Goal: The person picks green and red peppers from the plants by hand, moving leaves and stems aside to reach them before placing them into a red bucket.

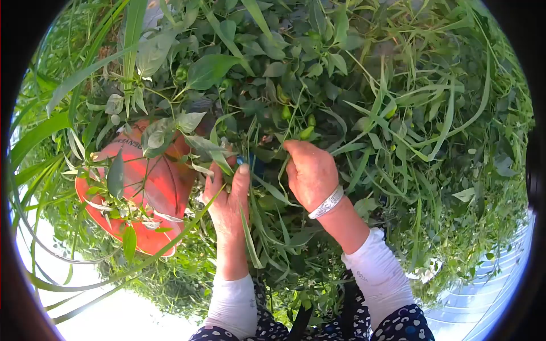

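Among dense pepper plants, my left hand (227,196) reaches up with its thumb apart from the fingers, and leaves partly cover the fingertips. A small blue thing (240,160) shows at the thumb tip. My right hand (311,173), with a silver bracelet (327,203) on the wrist, is closed in a pinch at thin green stalks (284,165). Just above its fingertips hangs a green pepper (307,133). Another green pepper (285,112) hangs a little higher among the leaves. Long grass blades (250,238) stand between the two hands.
A red sack (145,187) with dark lettering lies at the left, partly behind leaves. Tall grass (449,125) mixes with the plants on the right. Pale plastic sheeting (483,295) shows at the lower right. A broad leaf (211,71) hangs above the left hand.
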Motion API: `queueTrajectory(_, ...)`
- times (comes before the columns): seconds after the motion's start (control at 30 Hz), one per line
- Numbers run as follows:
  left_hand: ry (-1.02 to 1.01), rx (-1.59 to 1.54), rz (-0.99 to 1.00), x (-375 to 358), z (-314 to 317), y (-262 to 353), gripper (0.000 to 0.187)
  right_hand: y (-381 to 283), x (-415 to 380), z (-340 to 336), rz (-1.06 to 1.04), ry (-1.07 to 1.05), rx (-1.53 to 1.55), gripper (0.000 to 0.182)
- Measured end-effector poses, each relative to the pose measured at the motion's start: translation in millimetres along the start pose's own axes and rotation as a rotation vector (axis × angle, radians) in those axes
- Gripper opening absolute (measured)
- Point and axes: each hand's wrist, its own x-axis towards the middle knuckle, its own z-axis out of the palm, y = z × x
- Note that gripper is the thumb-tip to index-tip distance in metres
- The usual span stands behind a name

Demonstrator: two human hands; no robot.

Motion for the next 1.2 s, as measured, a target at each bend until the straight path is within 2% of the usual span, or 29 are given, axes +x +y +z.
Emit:
queueTrajectory(0.03, -0.068, -0.204, -0.125, 0, 0, 4, 0.039, -2, -15, 10, 0.064, -0.078, 0.006, 0.024)
queueTrajectory(0.07, -0.169, -0.031, -0.107, 0, -2, 2, 0.042, 0, -30, 19, 0.130, -0.155, 0.012, 0.027)
queueTrajectory(0.1, -0.210, 0.010, -0.068, -1, -3, 0, 0.045, 8, -43, 26, 0.150, -0.240, -0.014, 0.023)
queueTrajectory(0.17, -0.255, 0.049, -0.036, -2, -3, -3, 0.048, 23, -50, 27, 0.177, -0.239, -0.001, 0.025)
queueTrajectory(0.23, -0.326, 0.300, -0.050, 2, -7, -5, 0.054, 28, -48, 12, 0.241, -0.252, 0.066, 0.034)
queueTrajectory(0.33, -0.377, 0.485, -0.006, 1, -10, -13, 0.057, 7, -20, -34, 0.139, -0.120, -0.089, 0.039)
queueTrajectory(0.4, -0.352, 0.456, -0.052, 1, -12, -23, 0.057, -7, 9, -61, -0.009, 0.127, -0.191, 0.038)
queueTrajectory(0.43, -0.317, 0.437, -0.014, 1, -13, -25, 0.057, -13, 24, -71, -0.052, 0.218, -0.216, 0.039)
queueTrajectory(0.5, -0.287, 0.391, 0.002, 4, -14, -18, 0.054, -21, 61, -70, -0.176, 0.375, -0.027, 0.038)
queueTrajectory(0.53, -0.270, 0.403, 0.004, 5, -16, -12, 0.054, -28, 80, -61, -0.125, 0.332, 0.208, 0.042)
queueTrajectory(0.6, -0.357, 0.296, 0.110, 6, -19, 1, 0.045, -28, 131, -17, -0.107, 0.346, 0.265, 0.062)
queueTrajectory(0.63, -0.313, 0.261, 0.332, 7, -20, 10, 0.040, -29, 153, 5, -0.064, 0.224, 0.292, 0.068)
queueTrajectory(0.67, -0.303, 0.268, 0.335, 7, -22, 17, 0.040, -31, 170, 33, -0.091, 0.124, 0.213, 0.070)
queueTrajectory(0.7, -0.277, 0.094, 0.423, 6, -24, 24, 0.040, -37, 170, 56, -0.142, -0.052, 0.204, 0.068)
queueTrajectory(0.73, -0.248, -0.084, 0.510, 4, -27, 27, 0.039, -52, 160, 60, -0.110, -0.466, 0.163, 0.054)
queueTrajectory(0.77, -0.180, -0.088, 0.499, -1, -31, 27, 0.040, -49, 137, 89, -0.327, -0.441, 0.127, 0.036)
queueTrajectory(0.8, -0.120, -0.061, 0.517, -1, -36, 23, 0.053, -63, 122, 90, -0.295, -0.757, -0.042, 0.024)
queueTrajectory(0.83, -0.007, -0.054, 0.513, -1, -32, 21, 0.056, -38, 87, 114, -0.528, -0.537, -0.125, 0.033)
queueTrajectory(0.87, 0.106, -0.047, 0.508, 0, -28, 19, 0.060, -44, 66, 105, -0.410, -0.598, -0.118, 0.024)
queueTrajectory(0.9, 0.104, 0.283, 0.434, 2, -35, 13, 0.068, -36, 50, 104, -0.375, -0.532, 0.004, 0.032)
queueTrajectory(0.93, 0.112, 0.281, 0.421, 2, -35, 4, 0.068, -28, 41, 103, -0.377, -0.547, 0.004, 0.032)
queueTrajectory(1.0, 0.058, 0.544, 0.250, 0, -22, -18, 0.071, -9, 27, 94, -0.367, -0.343, 0.068, 0.042)
queueTrajectory(1.07, 0.053, 0.559, 0.155, -6, -15, -29, 0.072, -3, 21, 78, -0.357, -0.361, 0.109, 0.045)
queueTrajectory(1.13, -0.068, 0.431, 0.086, -9, -17, -35, 0.070, 9, 16, 64, -0.317, -0.296, 0.211, 0.042)
queueTrajectory(1.2, -0.065, 0.429, 0.053, -13, -21, -42, 0.064, 15, 18, 48, -0.120, -0.208, 0.338, 0.037)
